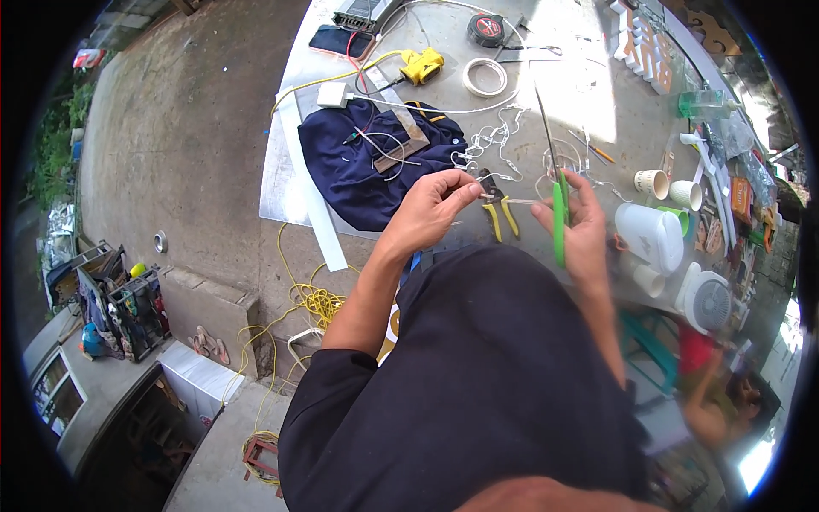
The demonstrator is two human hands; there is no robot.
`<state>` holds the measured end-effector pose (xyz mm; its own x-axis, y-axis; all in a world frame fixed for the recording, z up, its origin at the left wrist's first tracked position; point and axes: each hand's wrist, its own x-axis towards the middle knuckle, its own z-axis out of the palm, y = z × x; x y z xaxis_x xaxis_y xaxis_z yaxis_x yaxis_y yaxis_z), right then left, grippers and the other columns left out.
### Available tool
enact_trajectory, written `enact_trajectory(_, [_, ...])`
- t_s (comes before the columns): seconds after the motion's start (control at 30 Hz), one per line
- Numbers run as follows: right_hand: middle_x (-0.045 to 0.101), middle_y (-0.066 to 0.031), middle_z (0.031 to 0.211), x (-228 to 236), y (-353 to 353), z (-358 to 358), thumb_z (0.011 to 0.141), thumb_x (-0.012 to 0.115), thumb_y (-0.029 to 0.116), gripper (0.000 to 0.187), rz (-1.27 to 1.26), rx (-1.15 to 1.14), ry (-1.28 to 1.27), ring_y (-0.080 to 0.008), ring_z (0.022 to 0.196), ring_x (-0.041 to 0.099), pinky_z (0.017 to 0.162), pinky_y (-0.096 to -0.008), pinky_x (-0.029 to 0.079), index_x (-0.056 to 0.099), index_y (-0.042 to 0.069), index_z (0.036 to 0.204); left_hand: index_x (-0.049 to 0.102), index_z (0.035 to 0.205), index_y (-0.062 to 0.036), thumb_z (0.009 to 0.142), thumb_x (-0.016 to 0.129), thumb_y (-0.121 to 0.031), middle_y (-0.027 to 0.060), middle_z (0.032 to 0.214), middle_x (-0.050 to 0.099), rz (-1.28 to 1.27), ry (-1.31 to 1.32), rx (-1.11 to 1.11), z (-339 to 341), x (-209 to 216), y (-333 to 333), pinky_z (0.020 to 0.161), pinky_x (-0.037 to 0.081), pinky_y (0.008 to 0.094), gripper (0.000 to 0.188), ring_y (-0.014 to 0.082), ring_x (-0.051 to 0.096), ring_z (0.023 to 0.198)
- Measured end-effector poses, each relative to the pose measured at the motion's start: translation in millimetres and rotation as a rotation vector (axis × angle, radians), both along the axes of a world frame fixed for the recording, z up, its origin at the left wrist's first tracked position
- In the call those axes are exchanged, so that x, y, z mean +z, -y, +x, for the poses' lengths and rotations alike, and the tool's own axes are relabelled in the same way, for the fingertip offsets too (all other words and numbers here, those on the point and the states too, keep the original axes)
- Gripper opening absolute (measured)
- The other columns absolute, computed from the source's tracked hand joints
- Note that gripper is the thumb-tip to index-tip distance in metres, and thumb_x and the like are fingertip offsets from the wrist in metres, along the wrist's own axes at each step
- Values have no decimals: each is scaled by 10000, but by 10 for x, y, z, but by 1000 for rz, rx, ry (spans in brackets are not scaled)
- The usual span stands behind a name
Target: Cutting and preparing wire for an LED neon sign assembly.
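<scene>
My left hand [433, 207] is closed in a pinch on one end of a thin pale wire [516, 201], which stretches across to the fingers of my right hand [587, 235]. That hand is also wrapped round a pair of scissors [560, 224] with green handles, their long blades pointing away from me. Between my hands, a wire stripper [501, 218] with yellow handles lies on the metal table. Beyond it are white strands of wire with small modules [495, 141]. A dark blue cloth [341, 171] lies to the left, with cut wires and a flat strip on top.
At the back are a phone [341, 41], a yellow connector [422, 66], a tape roll [485, 78] and a tape measure [486, 30]. Cups [651, 183], a clear plastic container [648, 235] and a small fan [706, 300] stand right. Yellow cord [316, 303] lies left; another person sits lower right.
</scene>
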<state>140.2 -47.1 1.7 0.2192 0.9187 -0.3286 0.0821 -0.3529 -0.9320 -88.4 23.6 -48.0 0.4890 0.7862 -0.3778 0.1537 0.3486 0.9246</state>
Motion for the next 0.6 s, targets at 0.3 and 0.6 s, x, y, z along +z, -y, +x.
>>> enact_trajectory(0.3, [747,-67,924,-92,-9,39,867,816,96,573,-15,30,51,-86,853,669,775,-233,507,521,22,1352,779,932,-61,868,728,-199,117,927,712,535,-700,22,-599,-630,-258,833,497,430,161,329,657,926])
enact_trajectory(0.6, [723,-16,878,-94,-44,-7,863,824,113,554,12,22,56,-38,776,609,703,-203,462,541,24,1331,770,951,-85,847,767,-353,132,868,758,545,-940,288,-562,-974,-737,808,531,462,288,346,715,870])
